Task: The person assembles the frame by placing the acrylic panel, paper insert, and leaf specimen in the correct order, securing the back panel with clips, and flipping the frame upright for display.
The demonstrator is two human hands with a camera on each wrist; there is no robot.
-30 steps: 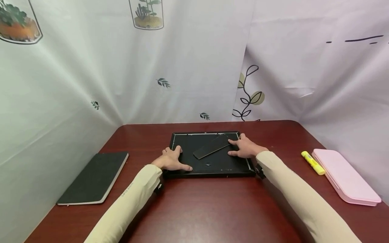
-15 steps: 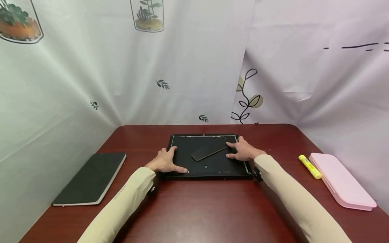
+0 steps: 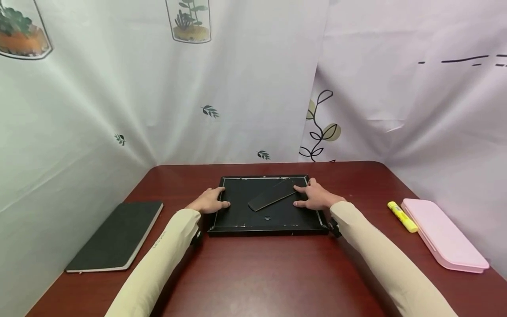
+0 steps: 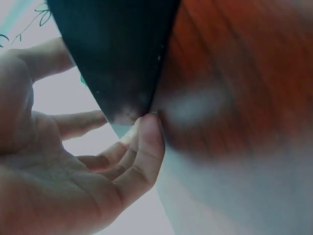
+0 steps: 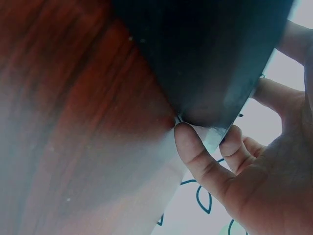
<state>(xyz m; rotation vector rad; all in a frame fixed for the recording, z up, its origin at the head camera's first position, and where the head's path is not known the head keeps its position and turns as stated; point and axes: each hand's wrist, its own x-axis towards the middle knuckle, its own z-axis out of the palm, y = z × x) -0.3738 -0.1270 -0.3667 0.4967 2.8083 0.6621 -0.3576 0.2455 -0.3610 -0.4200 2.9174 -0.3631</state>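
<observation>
A black picture frame [image 3: 245, 215] lies face down on the table, its back panel and slanting easel stand [image 3: 273, 195] showing in the head view. At its left edge my left hand [image 3: 207, 200] grips the rim, thumb over the back panel. My right hand [image 3: 315, 195] holds the opposite edge, with thumb and index finger reaching onto the back near the stand's upper end. In the left wrist view, fingertips of the left hand [image 4: 63, 171] meet the frame's side [image 4: 117, 49] low at a corner. The right wrist view has the right hand [image 5: 264, 181] at a lower corner likewise.
On the left of the reddish-brown table [image 3: 273, 273] lies a black notebook [image 3: 116, 235]. A yellow highlighter [image 3: 402, 217] and a pink pencil case [image 3: 445, 233] are on the right. White patterned cloth [image 3: 253, 79] hangs behind and at both sides.
My left hand has shifted along the left edge, away from the near corner, and its thumb has drawn back and up. The right hand keeps its place on the picture frame.
</observation>
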